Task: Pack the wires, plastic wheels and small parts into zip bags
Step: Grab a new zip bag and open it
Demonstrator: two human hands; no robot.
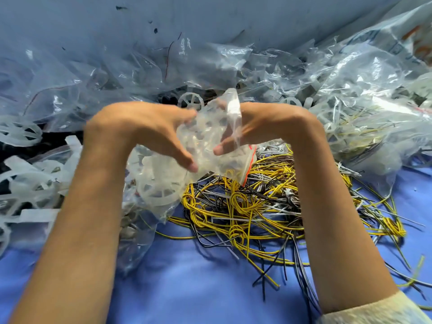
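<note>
Both of my hands grip one clear zip bag (210, 146) with a red seal strip, held above the wire pile. My left hand (149, 134) clasps its left side, thumb pressed on the front. My right hand (254, 129) holds the right side, partly behind the plastic. Pale plastic parts show through the bag, blurred. Below it lies a tangle of yellow, black and white wires (268, 206). A translucent plastic wheel (161, 183) sits in another bag under my left wrist. A second wheel (190, 101) shows just beyond my fingers.
Crumpled clear bags (140, 73) heap across the back. Filled bags with wheels and wires (362, 118) pile at the right. Loose white plastic strips and wheels (30, 174) lie at the left. Blue cloth (198, 281) covers the near surface.
</note>
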